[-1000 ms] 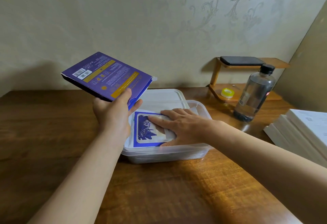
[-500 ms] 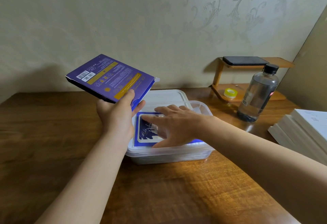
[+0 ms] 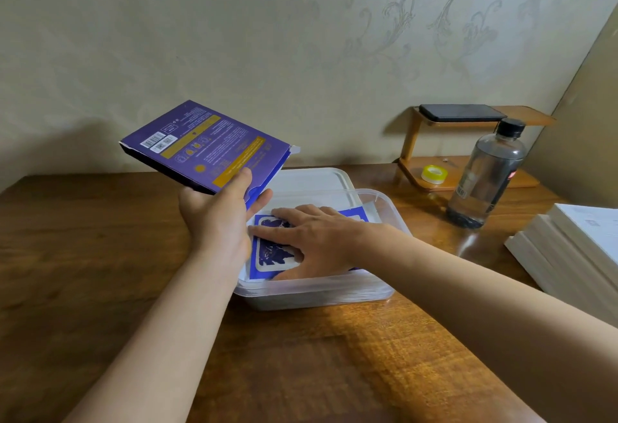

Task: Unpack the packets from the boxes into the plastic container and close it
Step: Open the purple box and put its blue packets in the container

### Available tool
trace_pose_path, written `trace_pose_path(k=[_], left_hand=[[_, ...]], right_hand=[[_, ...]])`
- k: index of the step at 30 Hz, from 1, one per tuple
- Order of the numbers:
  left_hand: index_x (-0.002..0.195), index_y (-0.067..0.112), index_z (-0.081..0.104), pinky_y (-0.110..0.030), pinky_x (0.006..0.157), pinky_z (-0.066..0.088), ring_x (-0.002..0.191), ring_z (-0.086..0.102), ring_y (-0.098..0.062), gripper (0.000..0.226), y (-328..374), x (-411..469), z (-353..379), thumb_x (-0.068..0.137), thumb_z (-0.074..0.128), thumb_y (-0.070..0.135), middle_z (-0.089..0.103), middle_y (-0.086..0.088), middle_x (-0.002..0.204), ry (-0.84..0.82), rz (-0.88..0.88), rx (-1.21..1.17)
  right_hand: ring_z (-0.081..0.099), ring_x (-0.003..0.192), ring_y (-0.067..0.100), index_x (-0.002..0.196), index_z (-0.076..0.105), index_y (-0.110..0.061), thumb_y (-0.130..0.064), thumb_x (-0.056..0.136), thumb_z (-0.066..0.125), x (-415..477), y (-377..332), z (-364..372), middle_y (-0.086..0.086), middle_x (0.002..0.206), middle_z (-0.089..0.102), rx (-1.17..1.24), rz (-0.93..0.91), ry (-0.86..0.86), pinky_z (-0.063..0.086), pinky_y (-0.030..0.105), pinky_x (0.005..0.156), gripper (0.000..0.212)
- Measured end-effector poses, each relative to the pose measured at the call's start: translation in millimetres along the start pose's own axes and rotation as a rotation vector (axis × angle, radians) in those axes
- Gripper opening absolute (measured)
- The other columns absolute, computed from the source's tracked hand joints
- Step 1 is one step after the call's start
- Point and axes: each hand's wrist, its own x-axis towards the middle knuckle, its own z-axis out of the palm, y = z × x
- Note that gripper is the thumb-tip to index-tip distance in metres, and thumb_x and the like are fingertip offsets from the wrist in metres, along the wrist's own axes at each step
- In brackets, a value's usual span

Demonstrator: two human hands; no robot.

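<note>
While the left grip (image 3: 217,220) pinches one purple box (image 3: 204,147), the right grip (image 3: 321,242) presses flat on one packet (image 3: 267,257) in one plastic container (image 3: 392,212).

A: Views?
B: One. Head-worn, wide-angle, looking forward and down across the table (image 3: 83,255).
A: Facing?
B: Toward the wall (image 3: 234,38) behind the table, which fills the upper half. A side wall (image 3: 588,128) closes the right edge.
A: How near?
B: Near. Both forearms (image 3: 150,339) run in from the bottom edge; left hand (image 3: 217,222) and right hand (image 3: 321,242) sit mid-frame.
</note>
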Motion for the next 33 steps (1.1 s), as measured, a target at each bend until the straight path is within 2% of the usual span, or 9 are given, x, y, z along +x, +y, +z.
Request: trace_pose_path(k=[4, 9, 15, 22, 27, 31, 33], left_hand=[[0.113, 0.021, 0.055, -0.032, 0.064, 0.063, 0.087, 0.077, -0.008, 0.034, 1, 0, 1, 0.092, 0.073, 0.002, 0.07, 0.001, 0.11, -0.018, 0.001, 0.0], [0.11, 0.013, 0.059, -0.038, 0.063, 0.064, 0.078, 0.076, -0.015, 0.031, 1, 2, 3, 0.088, 0.072, -0.004, 0.073, -0.006, 0.102, -0.005, -0.02, -0.022], [0.107, 0.02, 0.054, -0.033, 0.062, 0.062, 0.089, 0.078, -0.018, 0.032, 1, 0, 3, 0.09, 0.072, -0.001, 0.072, -0.003, 0.109, -0.004, -0.007, -0.013], [0.117, 0.019, 0.054, -0.031, 0.063, 0.062, 0.089, 0.077, -0.012, 0.037, 2, -1, 2, 0.091, 0.074, 0.002, 0.071, -0.002, 0.114, -0.004, -0.01, 0.001], [0.117, 0.019, 0.055, -0.031, 0.064, 0.062, 0.09, 0.077, -0.011, 0.036, 2, -1, 1, 0.091, 0.074, 0.003, 0.07, -0.002, 0.114, -0.008, -0.014, 0.002], [0.119, 0.016, 0.054, -0.032, 0.063, 0.062, 0.092, 0.077, -0.015, 0.037, 2, 0, 2, 0.09, 0.074, 0.001, 0.07, -0.005, 0.116, -0.005, -0.015, -0.003], [0.115, 0.017, 0.055, -0.032, 0.062, 0.062, 0.089, 0.078, -0.016, 0.035, 3, 1, 3, 0.09, 0.074, 0.001, 0.071, -0.006, 0.114, -0.001, -0.03, -0.013]], right_hand=[[0.01, 0.152, 0.03, 0.155, 0.002, -0.051, -0.08, 0.083, 0.045, -20, 17, -1, -0.004, 0.167, 0.008, 0.119, 0.08, -0.008, 0.014, 0.055, 0.12, 0.089], [0.008, 0.151, 0.03, 0.15, -0.002, -0.059, -0.081, 0.083, 0.044, -40, 28, 2, -0.006, 0.167, 0.005, 0.092, 0.141, -0.039, 0.01, 0.054, 0.119, 0.084], [0.011, 0.151, 0.031, 0.152, 0.002, -0.058, -0.077, 0.086, 0.047, -32, 18, -4, -0.005, 0.166, 0.008, 0.082, 0.104, -0.044, 0.013, 0.053, 0.118, 0.082], [0.012, 0.15, 0.031, 0.151, 0.001, -0.058, -0.078, 0.085, 0.046, -31, 19, -3, -0.006, 0.165, 0.01, 0.063, 0.122, -0.068, 0.016, 0.054, 0.118, 0.083], [0.011, 0.15, 0.031, 0.151, 0.0, -0.058, -0.079, 0.085, 0.045, -32, 19, -4, -0.006, 0.165, 0.009, 0.056, 0.124, -0.073, 0.016, 0.055, 0.118, 0.083], [0.003, 0.153, 0.031, 0.152, 0.004, -0.057, -0.08, 0.082, 0.045, -40, 17, -19, -0.008, 0.167, 0.003, 0.231, 0.177, -0.103, 0.011, 0.057, 0.119, 0.085], [0.017, 0.152, 0.025, 0.155, 0.017, -0.048, -0.075, 0.083, 0.05, -44, 13, -32, -0.005, 0.166, 0.016, 0.428, 0.22, -0.024, 0.019, 0.051, 0.119, 0.083]])
